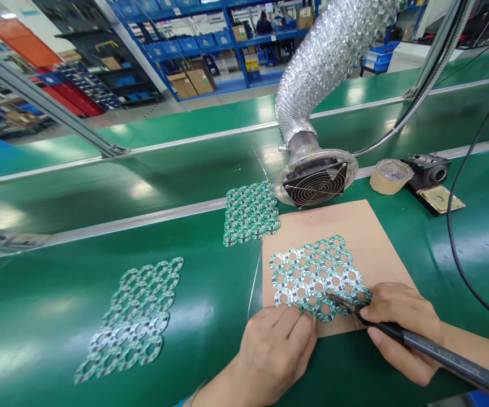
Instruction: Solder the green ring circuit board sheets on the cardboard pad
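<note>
My right hand (405, 328) grips a black soldering iron (435, 353) like a pen. Its tip touches or hovers just over a panel of green ring-shaped circuit boards (318, 286), near the lower rows; contact is hard to tell. My left hand (276, 350) is closed at the panel's lower left edge, knuckles up, with its fingertips hidden. A thin silvery solder wire (254, 282) runs down into that hand from beside the panel stack. Under the panel lies a sheet of brown cardboard (371, 243).
A fume extractor fan (318, 183) on a foil duct (324, 62) hangs behind the cardboard. Stacked ring panels (250, 212) stand to its left, another panel (132, 316) farther left. A tape roll (391, 175) and soldering iron stand (428, 175) sit right. A black cable (454, 243) loops nearby.
</note>
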{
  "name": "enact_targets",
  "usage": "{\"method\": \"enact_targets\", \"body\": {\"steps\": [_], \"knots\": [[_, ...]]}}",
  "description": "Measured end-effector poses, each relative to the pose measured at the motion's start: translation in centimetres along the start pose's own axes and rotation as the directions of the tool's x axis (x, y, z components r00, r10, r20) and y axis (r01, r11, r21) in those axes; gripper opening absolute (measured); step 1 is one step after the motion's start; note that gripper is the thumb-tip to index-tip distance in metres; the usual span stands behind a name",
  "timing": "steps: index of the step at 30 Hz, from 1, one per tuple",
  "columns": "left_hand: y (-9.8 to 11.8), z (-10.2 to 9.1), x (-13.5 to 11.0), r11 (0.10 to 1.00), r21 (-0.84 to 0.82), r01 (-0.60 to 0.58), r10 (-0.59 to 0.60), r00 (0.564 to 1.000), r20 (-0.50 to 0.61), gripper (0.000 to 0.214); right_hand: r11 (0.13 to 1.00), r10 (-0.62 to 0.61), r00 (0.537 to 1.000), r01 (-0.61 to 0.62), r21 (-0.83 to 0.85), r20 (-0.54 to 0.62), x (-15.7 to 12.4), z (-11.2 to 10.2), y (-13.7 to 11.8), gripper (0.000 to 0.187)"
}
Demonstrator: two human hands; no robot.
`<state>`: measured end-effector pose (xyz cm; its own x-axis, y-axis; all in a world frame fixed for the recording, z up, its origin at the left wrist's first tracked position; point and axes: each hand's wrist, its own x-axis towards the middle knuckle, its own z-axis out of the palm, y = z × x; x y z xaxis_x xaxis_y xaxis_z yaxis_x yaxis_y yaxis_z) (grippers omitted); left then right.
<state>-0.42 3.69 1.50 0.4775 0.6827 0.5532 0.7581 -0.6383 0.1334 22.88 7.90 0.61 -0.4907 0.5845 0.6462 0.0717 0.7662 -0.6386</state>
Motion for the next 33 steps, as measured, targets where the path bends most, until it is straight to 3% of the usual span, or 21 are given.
{"method": "enact_targets", "body": {"steps": [9, 20, 33], "knots": [[0.1, 0.3, 0.1, 1.000, 0.007, -0.002, 0.002, 0.999, 0.047, 0.021, 0.999, -0.009, 1.000, 0.010, -0.043, 0.022, -0.1, -0.2, -0.2, 0.027], [-0.7, -0.8, -0.2, 0.994, -0.065, 0.086, -0.087, 0.996, 0.000, 0.019, 1.000, -0.010, 1.000, 0.010, -0.024, 0.006, 0.6, -0.3, -0.7, 0.031], [-0.8, -0.9, -0.1, 0.994, -0.060, 0.088, -0.090, 0.995, -0.033, 0.021, 0.998, 0.030, 0.999, -0.028, -0.058, 0.025, 0.2, -0.5, -0.4, 0.025]]}}
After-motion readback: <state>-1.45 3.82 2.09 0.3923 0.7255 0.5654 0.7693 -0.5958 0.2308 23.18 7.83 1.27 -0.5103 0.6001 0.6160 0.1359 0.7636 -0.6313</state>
